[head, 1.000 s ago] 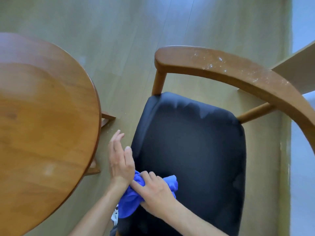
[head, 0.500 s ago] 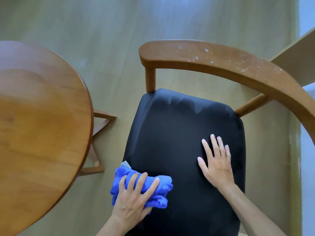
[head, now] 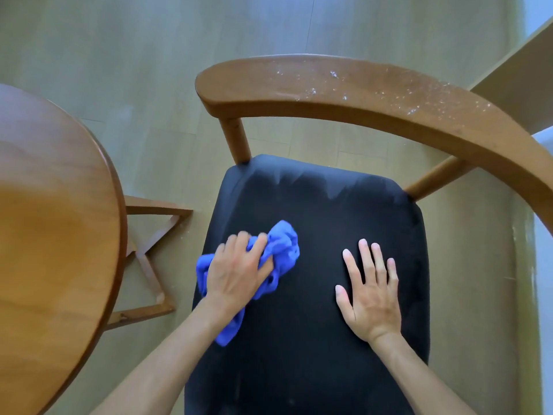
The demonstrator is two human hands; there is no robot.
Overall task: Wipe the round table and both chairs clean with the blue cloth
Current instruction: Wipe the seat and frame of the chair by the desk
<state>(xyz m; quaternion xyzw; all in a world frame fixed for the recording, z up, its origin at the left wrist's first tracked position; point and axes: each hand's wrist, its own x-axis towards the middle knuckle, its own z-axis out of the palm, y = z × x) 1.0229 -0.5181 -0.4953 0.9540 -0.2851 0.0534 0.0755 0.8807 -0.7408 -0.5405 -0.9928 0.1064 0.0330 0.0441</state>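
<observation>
While the left hand (head: 236, 274) is bunching the blue cloth (head: 279, 250) against the black seat (head: 314, 339) of the chair (head: 359, 94), its fingers are curling over the crumpled fabric and pressing it down near the seat's left edge, about midway between front and back. Part of the cloth is bulging out past the fingertips toward the seat's middle, and a tail of it is trailing back under the wrist toward the front left corner. The fingertips look slightly blurred. The right hand (head: 369, 295) is lying flat on the seat's right half, palm down, fingers straight and spread, holding nothing; it is sitting well apart from the cloth, with bare black upholstery between them. Both bare forearms are reaching in from the seat's front edge.

The chair's curved wooden backrest is arching over the far edge of the seat and sweeping round to the right, carried on two round wooden posts rising at the seat's far corners. White specks and dust are showing on the top face of the backrest, thickest along its middle and right stretch. A paler, dull band is showing along the far edge of the seat.

The round table (head: 54, 235) is standing just left of the chair, its glossy wooden top close to the seat's left edge but not touching it. Crossed wooden base struts (head: 149, 253) are showing below its rim on the pale floor (head: 149, 55).
</observation>
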